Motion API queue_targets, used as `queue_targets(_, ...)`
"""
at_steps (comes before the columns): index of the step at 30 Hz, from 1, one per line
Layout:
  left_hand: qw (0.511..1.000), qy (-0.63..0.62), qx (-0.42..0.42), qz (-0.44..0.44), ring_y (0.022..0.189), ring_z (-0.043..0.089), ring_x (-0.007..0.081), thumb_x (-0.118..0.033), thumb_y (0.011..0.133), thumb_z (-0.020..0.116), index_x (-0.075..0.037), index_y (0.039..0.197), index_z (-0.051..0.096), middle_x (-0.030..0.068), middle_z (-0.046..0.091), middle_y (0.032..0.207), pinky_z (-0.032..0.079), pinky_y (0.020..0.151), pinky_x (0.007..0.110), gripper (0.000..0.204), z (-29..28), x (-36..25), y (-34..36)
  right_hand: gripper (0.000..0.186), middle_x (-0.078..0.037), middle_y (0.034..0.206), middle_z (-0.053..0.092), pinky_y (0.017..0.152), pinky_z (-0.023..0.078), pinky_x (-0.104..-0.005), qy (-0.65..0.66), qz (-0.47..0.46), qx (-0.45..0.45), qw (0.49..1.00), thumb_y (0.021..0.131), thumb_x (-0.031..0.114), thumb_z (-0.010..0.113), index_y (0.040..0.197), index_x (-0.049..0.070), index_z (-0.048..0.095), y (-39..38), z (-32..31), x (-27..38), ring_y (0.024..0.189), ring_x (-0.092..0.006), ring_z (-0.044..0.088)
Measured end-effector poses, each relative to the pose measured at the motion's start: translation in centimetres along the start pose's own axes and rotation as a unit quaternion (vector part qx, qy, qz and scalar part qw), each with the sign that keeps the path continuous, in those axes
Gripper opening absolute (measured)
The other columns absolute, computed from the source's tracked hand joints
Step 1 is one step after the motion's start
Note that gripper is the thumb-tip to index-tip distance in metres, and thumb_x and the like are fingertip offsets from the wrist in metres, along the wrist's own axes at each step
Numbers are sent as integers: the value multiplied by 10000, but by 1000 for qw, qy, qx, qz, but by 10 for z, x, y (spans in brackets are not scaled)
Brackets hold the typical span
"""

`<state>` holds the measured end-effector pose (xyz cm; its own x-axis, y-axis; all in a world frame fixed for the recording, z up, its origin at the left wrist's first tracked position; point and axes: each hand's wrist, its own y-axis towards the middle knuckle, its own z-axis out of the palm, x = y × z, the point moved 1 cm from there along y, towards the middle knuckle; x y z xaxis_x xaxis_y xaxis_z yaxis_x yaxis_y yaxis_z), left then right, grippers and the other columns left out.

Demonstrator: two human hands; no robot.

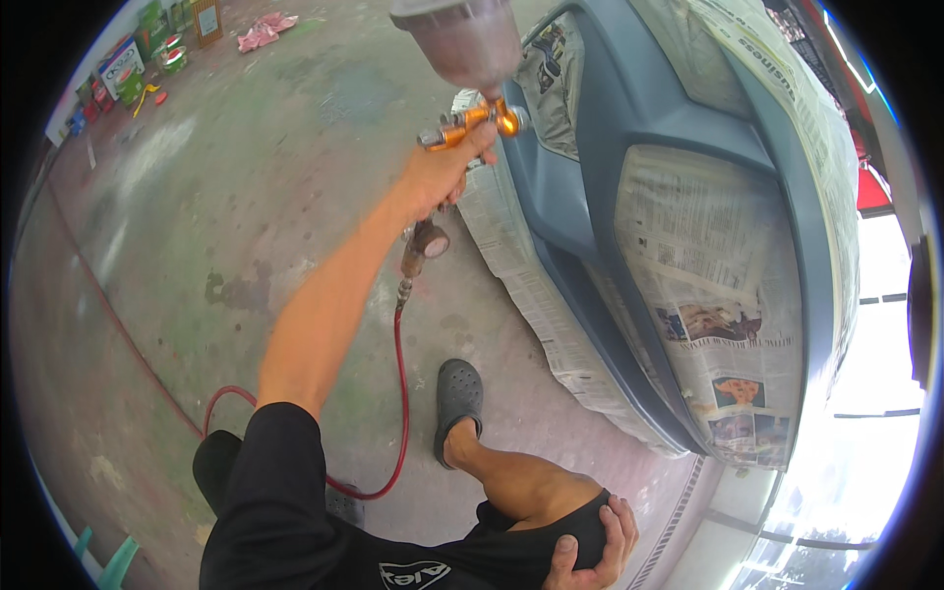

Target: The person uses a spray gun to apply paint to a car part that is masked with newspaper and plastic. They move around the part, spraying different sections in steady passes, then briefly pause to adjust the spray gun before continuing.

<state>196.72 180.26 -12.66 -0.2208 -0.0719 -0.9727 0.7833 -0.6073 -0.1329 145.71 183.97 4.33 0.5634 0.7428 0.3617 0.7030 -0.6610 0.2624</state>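
My left hand is closed around a paint spray gun with an orange metal body and a cloudy cup on top. Below the grip hang a round gauge and a red air hose. The gun's nozzle end points right, close to a grey-blue vehicle body panel; no spray can be made out. Newspaper covers the panel's recessed areas. At the lower right, my right hand lies on my bent knee over black shorts, thumb spread from the fingers, holding nothing.
The hose loops across the stained concrete floor, passing beside my legs. Paint cans and a crumpled pink cloth lie at the far left. My grey clog stands near the newspaper skirt below the panel.
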Motion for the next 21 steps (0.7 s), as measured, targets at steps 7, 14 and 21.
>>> queue_targets(7,1000,-11,-19,1,483,489,76,-592,1087,726,-74,1112,716,10,702,862,364,413,302,519,9,13,4,593,-288,1445,704,1211,471,-586,-13,-2,-4,1000,947,312,842,1418,-29,726,-3,3,-2,1371,-497,638)
queue_targets(14,996,-32,0,80,451,473,76,-573,1079,742,-71,987,698,14,700,823,341,398,306,512,22,-19,26,563,-294,1416,715,1206,472,-594,-10,18,-27,999,947,319,838,1381,-29,752,6,4,-5,1350,-492,648)
queue_targets(21,992,-7,-90,87,436,476,100,-571,1040,774,-60,977,733,24,671,774,363,403,318,516,30,-78,110,554,-295,1398,729,1201,479,-609,2,6,-41,999,919,294,836,1365,-26,759,9,7,-28,1343,-505,653)
